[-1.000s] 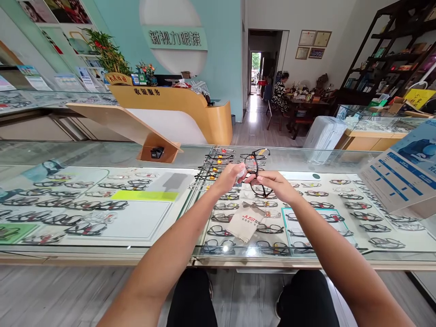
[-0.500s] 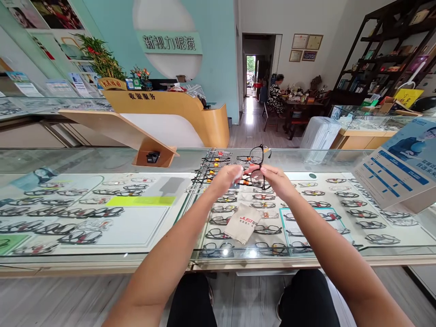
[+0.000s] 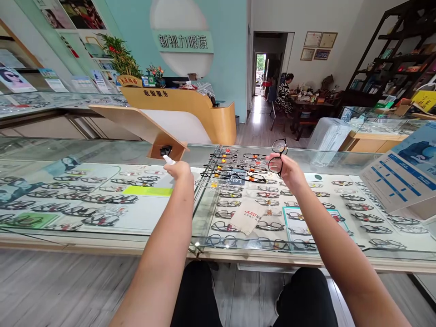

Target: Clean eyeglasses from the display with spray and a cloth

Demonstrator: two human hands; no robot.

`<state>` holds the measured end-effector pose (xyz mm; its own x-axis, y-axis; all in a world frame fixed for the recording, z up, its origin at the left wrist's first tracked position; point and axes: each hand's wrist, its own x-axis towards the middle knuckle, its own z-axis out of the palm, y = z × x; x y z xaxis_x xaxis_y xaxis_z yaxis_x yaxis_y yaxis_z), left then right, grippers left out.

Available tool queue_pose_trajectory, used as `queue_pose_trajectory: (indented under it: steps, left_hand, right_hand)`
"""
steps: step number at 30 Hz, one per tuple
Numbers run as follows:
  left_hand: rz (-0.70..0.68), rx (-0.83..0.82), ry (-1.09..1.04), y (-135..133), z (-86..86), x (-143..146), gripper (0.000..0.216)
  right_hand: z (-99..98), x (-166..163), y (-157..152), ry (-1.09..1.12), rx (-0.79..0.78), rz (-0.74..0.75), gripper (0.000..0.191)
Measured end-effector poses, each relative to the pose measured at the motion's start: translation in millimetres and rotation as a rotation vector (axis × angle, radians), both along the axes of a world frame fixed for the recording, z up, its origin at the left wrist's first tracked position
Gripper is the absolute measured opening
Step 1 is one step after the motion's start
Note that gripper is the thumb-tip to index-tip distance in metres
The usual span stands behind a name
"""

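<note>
My left hand point(image 3: 179, 170) is closed around a small white spray bottle point(image 3: 169, 159), its nozzle end sticking out past my fingers by the foot of the tilted wooden mirror stand point(image 3: 160, 141). Held up over the glass counter, a pair of dark-rimmed eyeglasses point(image 3: 279, 146) is gripped in my right hand point(image 3: 291, 170), one lens above the other. Between my forearms a beige cleaning cloth point(image 3: 247, 216) with red lettering lies on the glass. Several eyeglasses point(image 3: 223, 167) with orange tags sit in rows just beyond the cloth.
The glass display counter point(image 3: 190, 244) spans the view, with many frames inside. A blue and white sign point(image 3: 398, 177) stands on its right side. Behind are a reception desk point(image 3: 225, 120), a plastic-wrapped box point(image 3: 329, 138) and a person point(image 3: 284, 94) seated at a table.
My left hand has moved left, away from the eyeglasses, and the white spray bottle now shows in it. My right hand with the eyeglasses has shifted right as the view turned slightly left.
</note>
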<state>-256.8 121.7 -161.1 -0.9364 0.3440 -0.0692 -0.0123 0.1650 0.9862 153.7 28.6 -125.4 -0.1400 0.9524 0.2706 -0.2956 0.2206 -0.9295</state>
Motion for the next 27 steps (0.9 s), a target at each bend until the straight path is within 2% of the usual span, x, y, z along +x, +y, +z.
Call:
queue_pose_trajectory:
  steps: [7,11,13,16,18,20,21,22,23,24,25,27]
  left_hand:
    - [0.026,-0.055,0.007,1.1,-6.9,1.1,0.051]
    - [0.01,-0.082,0.038,-3.5,-2.8,5.7,0.049]
    - [0.016,-0.089,0.08,-7.9,3.6,11.8,0.056]
    - [0.045,0.009,0.339,-23.1,22.3,31.8,0.073]
    - [0.004,0.209,0.616,-42.1,39.6,54.6,0.071]
    - [-0.15,0.437,0.789,-67.5,56.9,83.7,0.059]
    - [-0.301,0.495,0.827,-81.3,63.9,99.3,0.046]
    - [-0.52,0.516,0.855,-95.0,69.1,114.8,0.028]
    - [-0.805,0.49,0.88,-107.9,72.1,129.4,0.015]
    - [-1.103,0.414,0.903,-119.2,72.8,142.7,0.015]
    - [-1.368,0.306,0.93,-128.5,71.2,154.3,0.024]
    - [-1.735,0.056,0.988,-140.6,62.4,171.8,0.039]
  right_hand:
    - [-1.5,4.3,3.4,0.0,0.017,-0.007,0.048]
    - [-1.7,4.3,3.4,-0.001,0.013,-0.004,0.048]
    - [-0.8,3.9,2.8,-0.026,0.012,-0.012,0.05]
    - [1.4,3.7,2.1,-0.043,0.018,-0.025,0.052]
    - [2.6,4.3,2.1,-0.038,0.03,-0.03,0.052]
    - [3.6,5.3,2.4,-0.034,0.044,-0.029,0.051]
    - [4.0,5.8,2.5,-0.035,0.05,-0.027,0.051]
    - [4.5,6.2,2.7,-0.037,0.053,-0.023,0.051]
    - [5.0,6.4,2.9,-0.041,0.053,-0.02,0.05]
    - [5.7,6.4,3.0,-0.044,0.05,-0.018,0.05]
    - [6.5,6.1,3.0,-0.045,0.047,-0.018,0.05]
    - [8.0,4.9,2.9,-0.035,0.042,-0.017,0.049]
